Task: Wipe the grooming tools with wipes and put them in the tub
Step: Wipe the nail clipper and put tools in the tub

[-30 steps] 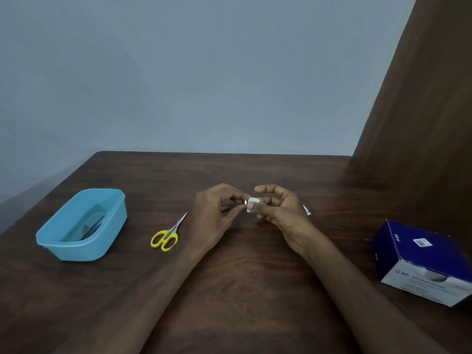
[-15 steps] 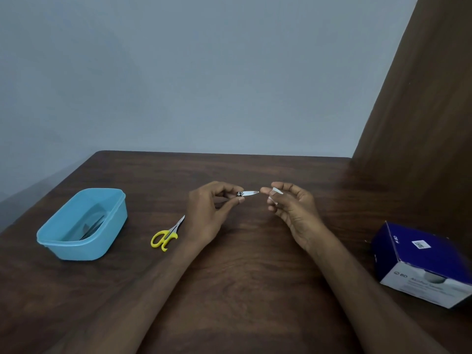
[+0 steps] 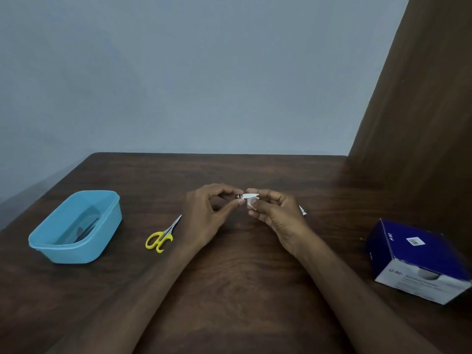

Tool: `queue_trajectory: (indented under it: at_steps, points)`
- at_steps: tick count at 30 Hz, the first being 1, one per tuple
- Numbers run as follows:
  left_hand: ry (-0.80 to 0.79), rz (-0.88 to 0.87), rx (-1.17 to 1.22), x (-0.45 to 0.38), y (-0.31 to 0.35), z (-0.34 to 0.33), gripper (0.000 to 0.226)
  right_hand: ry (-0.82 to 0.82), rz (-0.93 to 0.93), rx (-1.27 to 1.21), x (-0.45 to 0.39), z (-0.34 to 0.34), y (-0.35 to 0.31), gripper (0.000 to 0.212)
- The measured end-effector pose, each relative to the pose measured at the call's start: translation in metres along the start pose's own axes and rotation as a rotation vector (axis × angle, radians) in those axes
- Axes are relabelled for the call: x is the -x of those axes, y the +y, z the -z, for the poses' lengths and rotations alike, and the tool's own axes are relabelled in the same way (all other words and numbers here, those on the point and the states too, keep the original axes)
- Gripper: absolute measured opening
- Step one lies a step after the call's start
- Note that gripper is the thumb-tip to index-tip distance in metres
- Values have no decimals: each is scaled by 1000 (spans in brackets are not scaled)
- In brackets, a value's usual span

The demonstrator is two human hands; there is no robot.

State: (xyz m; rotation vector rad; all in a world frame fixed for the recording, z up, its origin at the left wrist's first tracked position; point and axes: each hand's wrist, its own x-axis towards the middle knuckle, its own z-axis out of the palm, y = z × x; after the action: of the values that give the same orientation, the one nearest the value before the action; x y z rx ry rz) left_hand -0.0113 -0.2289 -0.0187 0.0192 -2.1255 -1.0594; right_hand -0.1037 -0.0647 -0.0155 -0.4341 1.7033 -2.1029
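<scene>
A small metal nail clipper (image 3: 246,195) is held above the middle of the dark wooden bench (image 3: 229,277), its silver lever pointing right. Half a second ago the two hands were apart with the lever bare between them; now they have closed together again and the white wipe (image 3: 251,202) meets the clipper's tip. The left hand (image 3: 207,215) pinches the clipper's dark end between curled thumb and forefinger. The right hand (image 3: 278,215) has its fingers (image 3: 258,206) curled around the folded wipe, holding it just under and against the lever.

Left of the hands, yellow-handled scissors (image 3: 161,237) lie flat on the bench, blades pointing toward the left wrist. Further left sits the light blue tub (image 3: 102,226), with a dark slim tool (image 3: 85,229) lying inside; what kind cannot be made out. A scrap of white wrapper (image 3: 302,210) shows behind the right hand. At the far right edge rests a blue and white box of wipes (image 3: 419,261).
</scene>
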Motion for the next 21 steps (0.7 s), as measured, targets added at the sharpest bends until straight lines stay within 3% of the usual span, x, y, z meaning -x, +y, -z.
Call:
queue_trajectory:
  at_steps: [9, 16, 21]
  points:
    - [-30, 4, -136, -1, -7, 2, 20, -40, -26, -16, 2, 2, -7, 34]
    - [-27, -60, -257, -2, -8, 4, 19, 35, -18, -303, -2, 13, -24, 29]
    - [-31, 75, -121, 0, -2, 1, 19, 129, 82, -229, -2, 17, -19, 24]
